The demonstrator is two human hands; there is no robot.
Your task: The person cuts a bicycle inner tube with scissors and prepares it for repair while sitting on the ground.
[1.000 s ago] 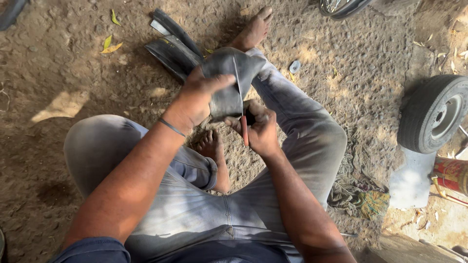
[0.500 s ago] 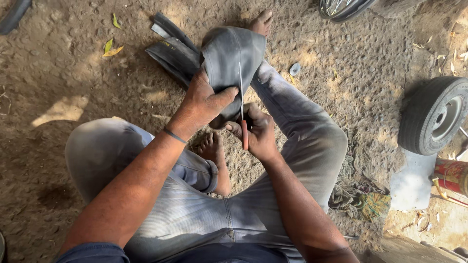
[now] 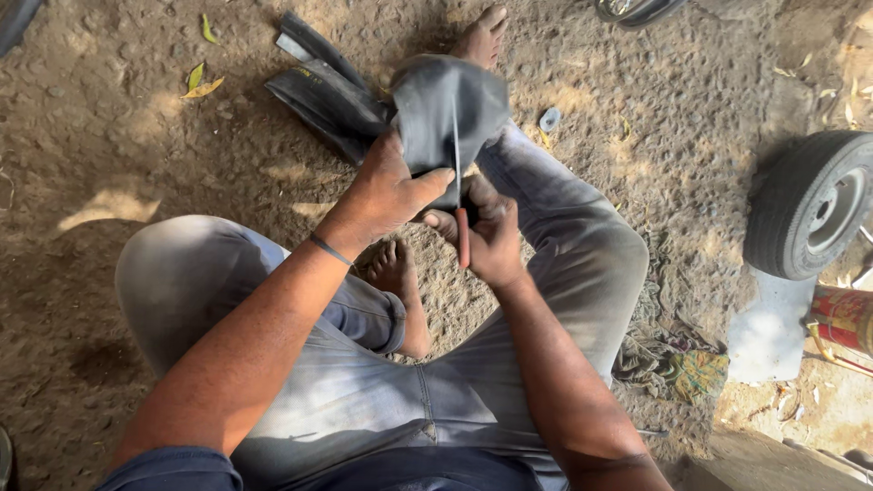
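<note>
Up above the bent right knee, a sheet of black rubber [image 3: 446,105] is held off the ground, its upper edge curling over and blurred. Its lower edge is pinched in the left hand [image 3: 386,191], thumb across the front and fingers clenched behind. A thin blade [image 3: 456,150] stands upright against the rubber's face; its red handle [image 3: 463,238] sits inside the right hand [image 3: 491,241], fingers wrapped tight around it just below the sheet.

Behind the sheet, folded strips of black rubber [image 3: 323,86] lie on the dirt, touching or nearly touching it. A bare foot [image 3: 400,282] rests between the legs, another [image 3: 479,36] just beyond the sheet. Open dirt spreads wide to the left, with a few dry leaves [image 3: 200,82]. To the right, well apart, stand a small wheel [image 3: 809,205] and a red can [image 3: 841,323], with a crumpled rag [image 3: 677,368] by the thigh.
</note>
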